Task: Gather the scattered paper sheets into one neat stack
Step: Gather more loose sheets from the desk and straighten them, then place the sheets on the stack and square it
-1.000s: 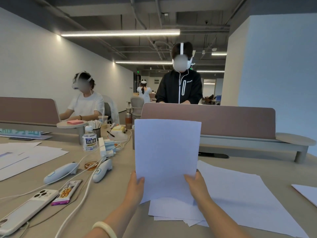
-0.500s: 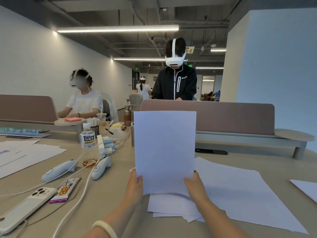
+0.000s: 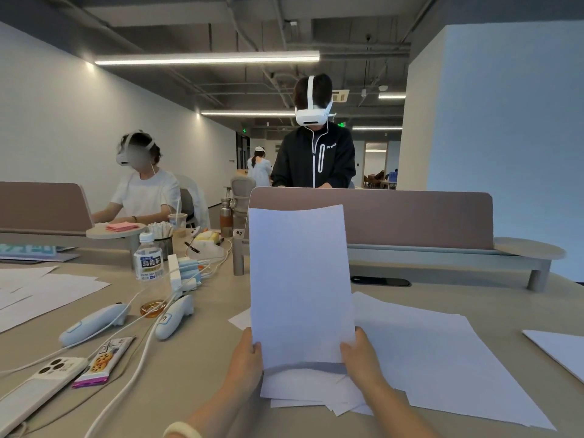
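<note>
Gripping a paper bundle (image 3: 300, 279) upright by its lower side edges, the left hand (image 3: 248, 358) and right hand (image 3: 358, 355) hold it just above loose sheets (image 3: 426, 358) spread on the counter (image 3: 196, 374). Squaring the paper bundle appears to be the step in hand; next it likely needs tapping level, then the loose sheets gathering in.

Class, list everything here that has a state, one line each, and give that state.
Held sheets: upright, top edge bowed.
Left hand: grips their lower left edge.
Right hand: grips their lower right edge.
Loose sheets: lying flat, fanned unevenly.
Tea bottle: upright, capped.
Phone: face down.
</note>
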Available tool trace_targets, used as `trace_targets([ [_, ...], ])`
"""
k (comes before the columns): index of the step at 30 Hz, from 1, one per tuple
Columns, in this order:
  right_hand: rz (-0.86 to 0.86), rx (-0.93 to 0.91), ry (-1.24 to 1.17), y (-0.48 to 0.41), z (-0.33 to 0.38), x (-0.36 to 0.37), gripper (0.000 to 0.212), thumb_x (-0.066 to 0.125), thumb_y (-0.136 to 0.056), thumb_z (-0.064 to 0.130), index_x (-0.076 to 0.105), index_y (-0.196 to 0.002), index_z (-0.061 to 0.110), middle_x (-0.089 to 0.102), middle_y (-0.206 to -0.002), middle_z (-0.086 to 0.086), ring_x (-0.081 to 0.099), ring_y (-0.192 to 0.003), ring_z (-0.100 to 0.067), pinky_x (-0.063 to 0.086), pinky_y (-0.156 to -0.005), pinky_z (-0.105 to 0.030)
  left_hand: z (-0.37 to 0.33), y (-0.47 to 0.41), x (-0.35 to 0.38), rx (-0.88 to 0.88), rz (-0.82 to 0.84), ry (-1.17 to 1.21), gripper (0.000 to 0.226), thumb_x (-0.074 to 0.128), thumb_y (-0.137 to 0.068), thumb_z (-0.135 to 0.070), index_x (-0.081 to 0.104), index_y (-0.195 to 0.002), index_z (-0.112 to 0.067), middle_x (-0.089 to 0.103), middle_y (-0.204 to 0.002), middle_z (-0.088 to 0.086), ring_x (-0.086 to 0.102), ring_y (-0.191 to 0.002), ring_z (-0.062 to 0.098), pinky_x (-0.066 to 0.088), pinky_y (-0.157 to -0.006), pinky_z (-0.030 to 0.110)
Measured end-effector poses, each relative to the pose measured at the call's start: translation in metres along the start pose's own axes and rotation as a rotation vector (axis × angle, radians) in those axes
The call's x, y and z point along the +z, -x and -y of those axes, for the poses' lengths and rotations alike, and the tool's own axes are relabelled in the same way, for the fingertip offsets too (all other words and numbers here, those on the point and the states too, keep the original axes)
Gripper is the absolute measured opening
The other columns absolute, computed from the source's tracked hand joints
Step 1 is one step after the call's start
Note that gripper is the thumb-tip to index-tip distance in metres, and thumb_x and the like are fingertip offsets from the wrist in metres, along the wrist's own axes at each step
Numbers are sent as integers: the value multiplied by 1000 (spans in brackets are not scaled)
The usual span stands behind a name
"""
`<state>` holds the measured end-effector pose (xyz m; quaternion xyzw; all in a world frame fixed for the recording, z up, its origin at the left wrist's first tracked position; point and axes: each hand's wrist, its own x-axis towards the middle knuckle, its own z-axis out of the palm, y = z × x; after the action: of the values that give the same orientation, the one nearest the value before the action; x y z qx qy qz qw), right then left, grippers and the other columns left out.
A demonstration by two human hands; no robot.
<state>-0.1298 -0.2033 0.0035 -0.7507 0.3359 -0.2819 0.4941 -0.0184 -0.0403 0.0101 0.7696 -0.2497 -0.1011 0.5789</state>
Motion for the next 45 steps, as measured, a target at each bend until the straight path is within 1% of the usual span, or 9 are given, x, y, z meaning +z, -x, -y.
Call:
trace_targets([
  [3, -31, 26, -19, -2, -4, -18, 23, 39, -92, 0, 46, -109, 13, 55, -102, -6, 53, -92, -23, 49, -77, -34, -10, 3, 9, -36, 21, 19, 27, 27, -95, 1, 39, -110, -18, 53, -99, 1, 52, -85, 13, 41, -54, 17],
  [7, -61, 52, -51, 1, -13, -53, 21, 39, -91, -2, 47, -106, 11, 55, -94, -7, 54, -73, -23, 44, -52, -23, -24, 6, 31, -74, 93, 1, 35, 29, -94, -2, 39, -126, -14, 49, -115, 3, 51, -100, 24, 51, -53, 23],
  [11, -125, 63, -19, 4, -23, -102, 17, 42, -91, -1, 50, -102, 9, 55, -90, -6, 53, -56, -18, 47, -55, -26, -46, 16, 66, -85, 197, -56, 40, 26, -96, -7, 35, -134, -16, 43, -117, -2, 48, -102, 23, 53, -50, 23],
  [19, -309, 188, -42, 25, -59, -221, 21, 38, -89, -3, 52, -99, 9, 56, -81, -5, 56, -57, -18, 47, -56, -26, -89, 41, 176, -90, 371, -8, 37, 28, -99, -10, 39, -134, -14, 48, -127, 2, 51, -104, 24, 51, -49, 19],
  [23, -445, 226, 23, 42, -89, -288, 26, 38, -87, -3, 54, -105, 7, 59, -95, -12, 57, -73, -25, 51, -54, -24, -107, 63, 245, -84, 484, 61, 36, 31, -97, -6, 41, -130, -15, 45, -126, 2, 48, -109, 26, 50, -45, 18],
  [30, -653, 310, 136, 68, -148, -405, 37, 37, -89, -3, 55, -120, 6, 59, -108, -12, 57, -80, -27, 42, -46, -15, -136, 111, 358, -60, 714, 116, 32, 36, -90, 0, 52, -116, -10, 60, -105, 16, 59, -65, 27, 53, -52, 30],
  [35, -727, 356, 206, 73, -182, -456, 41, 36, -89, -6, 50, -126, 3, 59, -96, -15, 54, -78, -28, 46, -60, -34, -142, 135, 415, 46, 743, 84, 36, 44, -86, 1, 52, -117, -15, 57, -92, 17, 52, -70, 19, 41, -55, 25],
  [39, -764, 406, 279, 70, -203, -485, 44, 36, -88, -6, 46, -130, 5, 57, -122, -18, 53, -97, -30, 43, -77, -32, -152, 149, 446, 97, 768, 72, 42, 44, -89, -2, 42, -123, -26, 49, -76, -5, 48, -67, 8, 33, -53, 16],
  [45, -771, 446, 528, 65, -216, -508, 45, 40, -86, -2, 54, -123, 18, 64, -118, -7, 53, -108, -28, 45, -90, -36, -157, 156, 475, 168, 779, -95, 51, 47, -92, -8, 30, -138, 2, 47, -75, 1, 39, -62, 6, 28, -51, 14],
])
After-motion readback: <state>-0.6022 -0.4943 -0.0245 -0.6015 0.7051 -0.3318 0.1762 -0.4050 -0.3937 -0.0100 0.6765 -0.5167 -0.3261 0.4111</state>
